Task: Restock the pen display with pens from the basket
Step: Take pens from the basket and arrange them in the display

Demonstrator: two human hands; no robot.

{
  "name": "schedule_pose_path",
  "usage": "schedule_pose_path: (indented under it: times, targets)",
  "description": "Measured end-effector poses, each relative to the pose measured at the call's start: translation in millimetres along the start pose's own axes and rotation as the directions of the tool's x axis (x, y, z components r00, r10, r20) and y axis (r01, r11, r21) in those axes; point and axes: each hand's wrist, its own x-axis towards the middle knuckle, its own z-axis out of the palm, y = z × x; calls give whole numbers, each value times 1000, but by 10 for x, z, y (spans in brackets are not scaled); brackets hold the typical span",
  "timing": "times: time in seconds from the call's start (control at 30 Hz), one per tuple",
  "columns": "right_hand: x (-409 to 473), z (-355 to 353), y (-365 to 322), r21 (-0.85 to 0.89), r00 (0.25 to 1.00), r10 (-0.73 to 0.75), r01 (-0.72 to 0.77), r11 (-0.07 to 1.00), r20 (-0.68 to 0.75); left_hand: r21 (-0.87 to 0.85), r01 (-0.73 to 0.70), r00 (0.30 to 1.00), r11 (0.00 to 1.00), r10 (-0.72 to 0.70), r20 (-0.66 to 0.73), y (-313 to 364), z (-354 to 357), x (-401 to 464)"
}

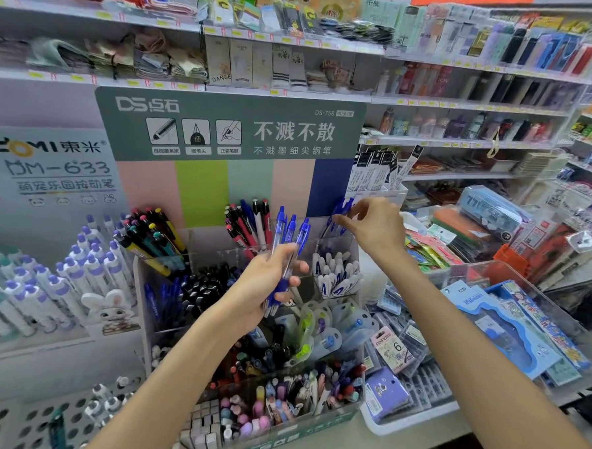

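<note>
Holding a small bunch of blue pens (288, 248) upright, the left hand (267, 284) had its fingers curled round their barrels, in front of the tiered pen display (248, 325). Farther back, the right hand (373, 228) pinched a few blue pens (339, 214) with thumb and fingertips over the back right compartment (334, 243). The basket was not in view. The step seemed to be the placing; next, these pens needed lowering tips down into that compartment, then taking more from the left hand.
</note>
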Motion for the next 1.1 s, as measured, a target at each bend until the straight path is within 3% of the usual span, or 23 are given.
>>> schedule_pose_path:
  times: [0.13, 0.3, 0.33, 0.4, 0.47, 0.53, 0.6, 0.67, 0.73, 0.83, 0.87, 0.97, 1.1]
  targets:
    - [-27, 10, 13, -114, 999, -2, 8, 994, 53, -82, 7, 1000, 997, -7, 2, 12, -8, -19]
    - [-82, -49, -41, -139, 994, -12, 27, 990, 106, -66, 7, 1000, 998, -6, 20, 14, 22, -17]
    - [-97, -59, -52, -110, 997, -26, 34, 993, 76, -61, 10, 1000, 998, -8, 21, 17, 26, -7]
    - [-178, -92, -112, 115, 999, -29, 27, 993, 23, -39, 11, 1000, 999, -11, 13, 18, 36, 8]
    - [-311, -171, -215, 392, 987, -24, -40, 919, 158, -18, -1, 1000, 1000, 1, 13, 13, 44, 6]
    - [-464, -245, -305, 470, 918, -79, -124, 874, 389, -14, -30, 998, 999, 31, 52, 6, 55, -7]
    - [-543, -275, -322, 512, 889, -135, -122, 850, 437, 3, -63, 995, 998, 62, 83, -3, 69, -23]
    - [-529, -288, -297, 603, 933, -131, -106, 791, 336, 5, -85, 994, 996, 84, 74, -14, 67, -21]
    - [-454, -326, -262, 703, 990, -39, -67, 708, 133, 0, -96, 994, 995, 96, 53, -22, 19, 4]
    - [-273, -361, -183, 691, 968, 106, 83, 718, -226, -30, -77, 996, 997, 78, 36, -17, -86, 3]
    - [-221, -329, -166, 645, 959, 94, 104, 757, -266, -48, -65, 997, 997, 67, 35, -16, -126, -7]
    - [-105, -140, -180, 515, 976, 42, 75, 854, -212, -85, -33, 998, 996, 38, 53, -4, -188, -62]
    - [23, -113, -299, 392, 979, -3, 84, 916, -203, -67, -25, 997, 997, 30, 69, 21, -199, -115]
